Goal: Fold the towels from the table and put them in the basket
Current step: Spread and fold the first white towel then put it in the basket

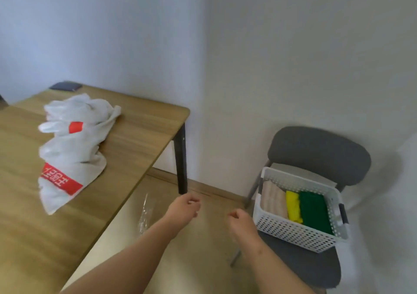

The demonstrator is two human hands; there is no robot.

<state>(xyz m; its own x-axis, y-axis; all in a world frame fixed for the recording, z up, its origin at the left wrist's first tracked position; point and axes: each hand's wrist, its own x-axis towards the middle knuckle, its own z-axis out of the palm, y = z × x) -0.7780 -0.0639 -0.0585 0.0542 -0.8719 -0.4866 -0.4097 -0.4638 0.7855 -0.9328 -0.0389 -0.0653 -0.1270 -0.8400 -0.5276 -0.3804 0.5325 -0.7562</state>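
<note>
Head view. A wooden table is occupying the left of the scene, and all positions are being given from it. On its top, toward the far half, a heap of crumpled white towels with red printed bands is lying unfolded; whether the heap is one towel or several cannot be told. At the table's far corner a flat dark object is resting against the wall.

To the right of the table, well apart from it, a grey chair is carrying a white perforated basket on its seat. Inside the basket three folded towels are standing side by side: a beige towel nearest the table, a yellow towel in the middle, and a green towel farthest from it.

Between the table and the basket, both bare forearms are reaching forward over the floor. The left hand, just off the table's near right edge, is showing loosely curled fingers that are gripping nothing. The right hand, near the basket's side but not touching it, is curling loosely in the same way.

A scrap of clear plastic is lying on the floor beside the table's edge.
</note>
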